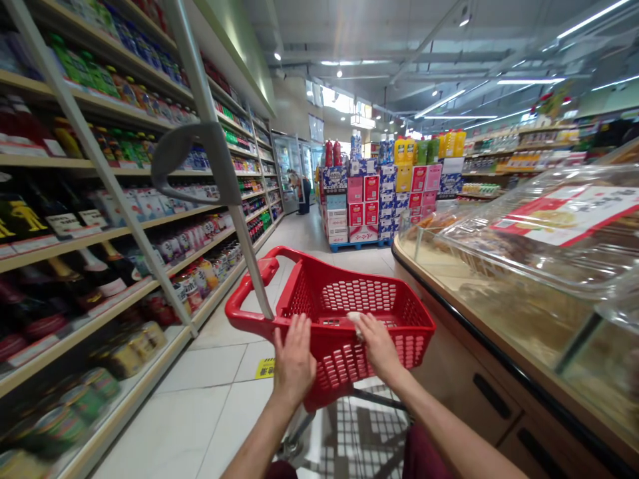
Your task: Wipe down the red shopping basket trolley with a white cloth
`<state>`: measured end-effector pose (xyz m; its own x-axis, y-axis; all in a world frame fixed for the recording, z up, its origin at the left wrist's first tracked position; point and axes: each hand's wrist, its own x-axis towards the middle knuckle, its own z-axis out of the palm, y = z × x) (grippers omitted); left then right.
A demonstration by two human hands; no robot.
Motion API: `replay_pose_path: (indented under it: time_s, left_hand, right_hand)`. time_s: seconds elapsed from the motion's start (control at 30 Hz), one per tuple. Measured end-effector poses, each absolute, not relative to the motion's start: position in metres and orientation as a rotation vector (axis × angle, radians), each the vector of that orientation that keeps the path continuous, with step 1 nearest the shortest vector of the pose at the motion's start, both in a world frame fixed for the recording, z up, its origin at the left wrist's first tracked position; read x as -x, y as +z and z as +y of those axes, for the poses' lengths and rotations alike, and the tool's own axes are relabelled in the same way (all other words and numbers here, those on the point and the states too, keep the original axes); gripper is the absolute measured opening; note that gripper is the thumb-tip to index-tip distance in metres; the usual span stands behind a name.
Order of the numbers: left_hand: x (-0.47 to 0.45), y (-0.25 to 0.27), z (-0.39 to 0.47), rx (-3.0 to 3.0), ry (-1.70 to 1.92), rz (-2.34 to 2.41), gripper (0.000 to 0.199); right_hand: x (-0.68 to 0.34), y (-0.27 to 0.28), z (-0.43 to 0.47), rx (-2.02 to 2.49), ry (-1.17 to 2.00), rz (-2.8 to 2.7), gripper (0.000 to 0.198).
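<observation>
A red plastic shopping basket with perforated walls and a grey pole stands in front of me, its bottom partly hidden. The pole carries a grey loop handle. My left hand rests against the near side of the basket by the pole's foot, fingers stretched out and holding nothing. Over the near rim, farther right, bends my right hand. A crumpled white cloth is under its fingers, pressed to the rim; part of it is hidden.
Drink shelves line the left side. At the right stands a glass-sided display counter with clear food packs on top. Stacked cartons on a blue pallet stand ahead. A yellow floor sticker lies left of the basket.
</observation>
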<state>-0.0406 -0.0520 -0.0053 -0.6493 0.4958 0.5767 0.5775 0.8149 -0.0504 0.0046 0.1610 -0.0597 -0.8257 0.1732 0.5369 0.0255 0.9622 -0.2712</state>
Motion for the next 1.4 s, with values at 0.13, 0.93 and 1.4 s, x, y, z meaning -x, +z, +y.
replay_pose_path:
  time_s: [0.13,0.93,1.4]
  left_hand:
    - [0.064,0.017,-0.101,0.413,-0.191,-2.372,0.061]
    - [0.070,0.024,-0.120,0.509,-0.014,-2.488,0.069]
    - [0.068,0.030,-0.126,0.544,0.018,-2.516,0.072]
  right_hand:
    - [-0.002,-0.051,0.168,0.282,0.396,-2.480,0.048]
    - [0.049,-0.005,0.023,-0.328,0.445,-2.292,0.039]
    - [0.080,0.126,0.031,-1.063,-0.151,-2.036,0.033]
